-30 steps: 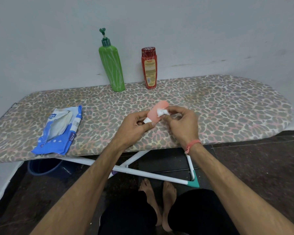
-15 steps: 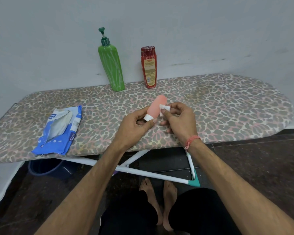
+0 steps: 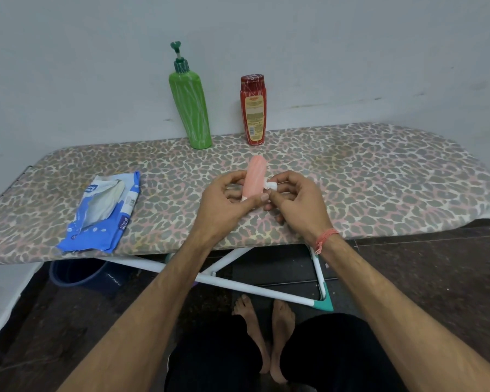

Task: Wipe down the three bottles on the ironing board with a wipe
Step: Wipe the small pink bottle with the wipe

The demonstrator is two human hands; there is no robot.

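Over the near middle of the ironing board [image 3: 379,176], a small pink bottle [image 3: 255,176] is held up off the cover, rounded end pointing away from the person, white cap end toward them. Left hand [image 3: 224,203] grips its lower part, thumb across the front near the cap, fingers curled behind. Right hand [image 3: 297,202] pinches a small wadded white wipe [image 3: 271,185] between thumb and fingertips, pressed against the pink bottle's right side (remaining fingers curled under, partly hidden). Orange thread band [image 3: 325,237] on the right wrist.

Farther back, by the wall, green pump bottle [image 3: 191,108] stands upright on the board; red bottle [image 3: 253,110] stands upright just to its right, the two apart, not touching. Both are well apart from the hands.

Left part of the board: blue wipes pack [image 3: 102,213] lying flat, flap open, white sheet showing.

Under the board: white legs with a teal foot [image 3: 324,302], dark blue bucket [image 3: 77,271] at left, bare feet [image 3: 266,332] on dark floor.
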